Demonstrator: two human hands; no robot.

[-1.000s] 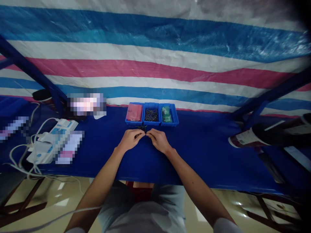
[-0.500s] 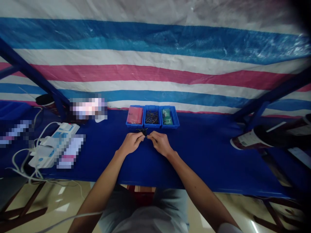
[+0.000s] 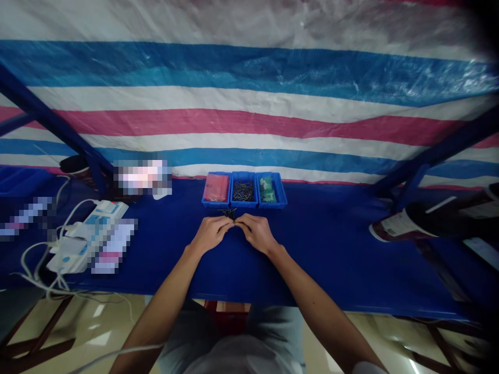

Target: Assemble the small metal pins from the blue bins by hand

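My left hand (image 3: 210, 232) and my right hand (image 3: 257, 231) meet over the blue table (image 3: 323, 249), their fingertips pinched together and nearly touching. A tiny thing sits between the fingertips, mostly hidden and too small to name. Just beyond my left fingers lies a small heap of dark, thin screws (image 3: 229, 212) on the table. Behind it stand three blue bins side by side: the left one holds a pink packet (image 3: 217, 187), the middle bin (image 3: 244, 204) has many dark screws, and green-and-white packets (image 3: 267, 189) lie in the right one.
On the left are a white power strip (image 3: 91, 234) with loose cables and a blurred-out printed item (image 3: 115, 246). At the right a paper cup (image 3: 393, 223) lies on its side. A striped plastic sheet (image 3: 249, 119) hangs behind the table between blue frame bars.
My fingertips have come closer together, and the thin piece seen between them before is now almost covered. The view has tilted slightly upward; the bins have not moved.
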